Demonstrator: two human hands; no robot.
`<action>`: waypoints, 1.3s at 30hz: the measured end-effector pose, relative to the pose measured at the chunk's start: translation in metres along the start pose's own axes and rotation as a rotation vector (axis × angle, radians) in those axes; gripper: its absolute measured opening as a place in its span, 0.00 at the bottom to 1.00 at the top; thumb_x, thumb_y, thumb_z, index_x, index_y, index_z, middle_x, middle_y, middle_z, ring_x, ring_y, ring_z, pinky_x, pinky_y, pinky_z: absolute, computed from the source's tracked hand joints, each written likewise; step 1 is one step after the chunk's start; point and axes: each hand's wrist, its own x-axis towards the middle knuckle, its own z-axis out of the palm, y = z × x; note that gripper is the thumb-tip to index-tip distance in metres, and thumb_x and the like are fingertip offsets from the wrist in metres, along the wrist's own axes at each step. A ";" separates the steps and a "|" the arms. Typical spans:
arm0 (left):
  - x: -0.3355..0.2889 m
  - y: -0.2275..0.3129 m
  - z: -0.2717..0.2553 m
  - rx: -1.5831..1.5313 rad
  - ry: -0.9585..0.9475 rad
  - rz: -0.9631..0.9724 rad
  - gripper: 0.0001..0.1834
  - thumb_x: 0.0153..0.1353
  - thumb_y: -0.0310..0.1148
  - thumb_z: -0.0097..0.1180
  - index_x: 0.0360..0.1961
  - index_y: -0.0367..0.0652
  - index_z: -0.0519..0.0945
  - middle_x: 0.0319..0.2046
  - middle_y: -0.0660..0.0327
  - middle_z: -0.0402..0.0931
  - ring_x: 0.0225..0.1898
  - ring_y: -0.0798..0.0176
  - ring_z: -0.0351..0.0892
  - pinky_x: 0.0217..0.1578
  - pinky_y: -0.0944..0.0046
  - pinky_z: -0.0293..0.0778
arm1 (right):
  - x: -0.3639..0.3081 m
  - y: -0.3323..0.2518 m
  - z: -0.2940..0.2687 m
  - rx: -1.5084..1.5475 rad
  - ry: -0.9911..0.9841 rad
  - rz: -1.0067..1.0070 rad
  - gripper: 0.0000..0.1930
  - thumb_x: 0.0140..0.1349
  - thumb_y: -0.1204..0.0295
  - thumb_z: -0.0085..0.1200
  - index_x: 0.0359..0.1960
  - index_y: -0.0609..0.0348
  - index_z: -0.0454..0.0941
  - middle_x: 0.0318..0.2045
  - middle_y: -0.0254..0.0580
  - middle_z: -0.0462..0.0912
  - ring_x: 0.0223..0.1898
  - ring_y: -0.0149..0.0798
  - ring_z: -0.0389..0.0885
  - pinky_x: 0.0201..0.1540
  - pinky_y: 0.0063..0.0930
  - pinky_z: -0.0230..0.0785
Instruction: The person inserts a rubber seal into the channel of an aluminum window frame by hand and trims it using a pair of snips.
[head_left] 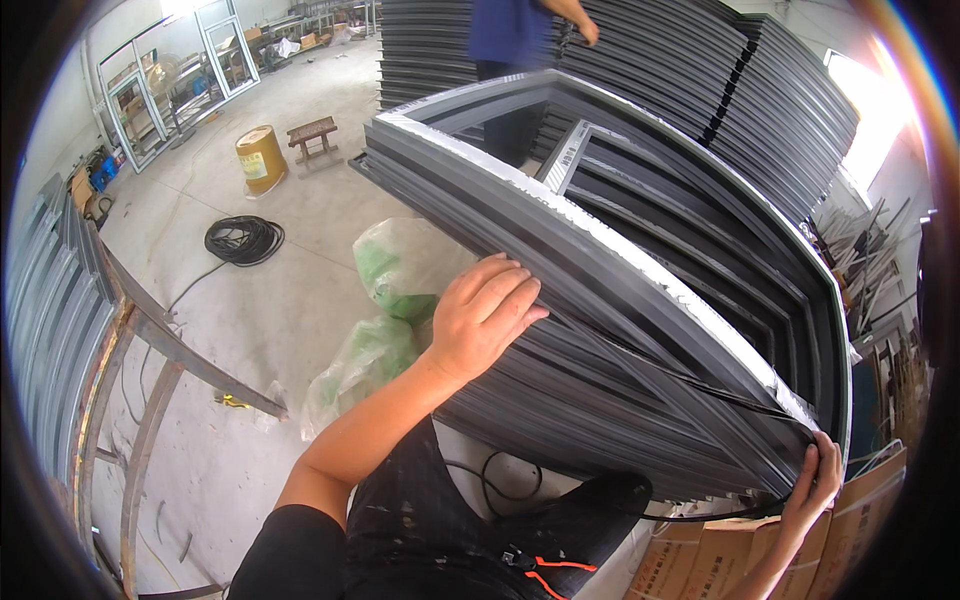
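Observation:
A stack of dark grey window frames (590, 375) stands in front of me, the top one edged with white film. Along its near side runs a thin black rubber strip (690, 380), stretched between my hands. My left hand (485, 315) has its fingers bent and pressed together over the strip at the frame's side. At the near right corner my right hand (818, 480) is closed round the strip, thumb toward the frame. From there the strip's loose length hangs and loops back beneath my leg. Pliers with orange handles (550, 568) lie against my dark trousers.
A person in blue (510, 35) stands beyond the frames, before tall stacks (640, 70). Cardboard boxes (700, 560) sit at lower right. Left are plastic bags (370, 360), a black coil (244, 240), a yellow drum (261, 160), a small stool (313, 137) and a metal rack (150, 420).

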 end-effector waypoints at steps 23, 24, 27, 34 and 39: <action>-0.006 0.072 0.035 -0.168 0.072 0.011 0.20 0.47 0.30 0.78 0.43 0.43 0.87 0.45 0.62 0.84 0.48 0.56 0.83 0.55 0.51 0.82 | -0.040 -0.014 0.023 0.040 0.145 -0.016 0.16 0.72 0.79 0.53 0.59 0.68 0.79 0.42 0.53 0.85 0.38 0.45 0.84 0.44 0.33 0.75; -0.009 0.069 0.042 -0.176 0.133 0.019 0.19 0.46 0.28 0.77 0.41 0.43 0.87 0.43 0.61 0.84 0.48 0.56 0.84 0.54 0.51 0.83 | -0.042 -0.018 0.027 0.097 0.162 0.012 0.16 0.71 0.79 0.54 0.59 0.68 0.79 0.43 0.52 0.85 0.39 0.45 0.84 0.45 0.33 0.75; -0.014 0.069 0.046 -0.170 0.162 -0.001 0.18 0.46 0.26 0.77 0.40 0.42 0.87 0.42 0.61 0.84 0.47 0.56 0.84 0.54 0.51 0.82 | -0.051 -0.014 0.030 0.108 0.146 0.052 0.16 0.71 0.79 0.55 0.59 0.68 0.79 0.48 0.46 0.86 0.42 0.34 0.81 0.49 0.25 0.72; 0.000 0.115 0.040 -0.222 0.020 -0.027 0.19 0.48 0.29 0.76 0.43 0.42 0.87 0.43 0.62 0.84 0.48 0.56 0.83 0.55 0.51 0.81 | -0.067 -0.008 0.040 0.188 0.172 0.115 0.09 0.68 0.80 0.58 0.48 0.66 0.79 0.36 0.37 0.80 0.32 0.29 0.71 0.38 0.22 0.67; -0.004 0.112 0.050 -0.223 0.094 -0.043 0.15 0.48 0.27 0.75 0.39 0.42 0.88 0.36 0.63 0.84 0.45 0.56 0.83 0.53 0.51 0.82 | -0.060 -0.016 0.036 0.182 0.156 0.077 0.07 0.66 0.80 0.61 0.45 0.66 0.80 0.33 0.40 0.81 0.31 0.30 0.74 0.36 0.23 0.68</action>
